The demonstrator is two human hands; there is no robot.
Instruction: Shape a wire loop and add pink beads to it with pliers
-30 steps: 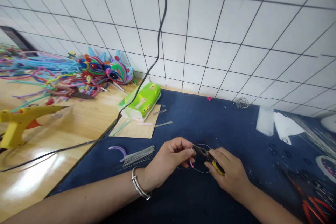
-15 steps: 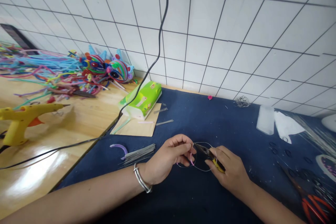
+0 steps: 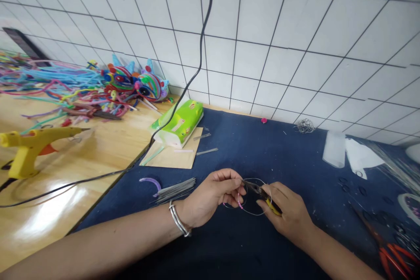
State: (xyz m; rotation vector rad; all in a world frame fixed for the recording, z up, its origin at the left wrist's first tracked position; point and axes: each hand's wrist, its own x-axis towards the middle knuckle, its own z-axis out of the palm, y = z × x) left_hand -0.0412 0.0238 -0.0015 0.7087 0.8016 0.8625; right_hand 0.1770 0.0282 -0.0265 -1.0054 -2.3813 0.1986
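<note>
Thin looped wire (image 3: pixel 254 214) with small pink beads (image 3: pixel 240 201) hangs between my hands over the dark blue cloth. My left hand (image 3: pixel 213 194), a silver bangle at its wrist, pinches the wire between thumb and forefinger. Wrapped round the yellow-and-black handles of the pliers (image 3: pixel 269 200) is my right hand (image 3: pixel 288 210). The pliers' tips meet the wire right beside my left fingertips. Part of the loop passes across my right fingers.
A bundle of grey wires (image 3: pixel 175 190) and a purple curved piece (image 3: pixel 152 181) lie left of my hands. Further left are a tissue pack (image 3: pixel 183 118), black cable (image 3: pixel 199 59) and yellow glue gun (image 3: pixel 29 144). Red-handled scissors (image 3: pixel 390 249) lie at right.
The view has shifted slightly. Both hands keep nearly the same pose, with the pliers still at the wire by my left fingertips.
</note>
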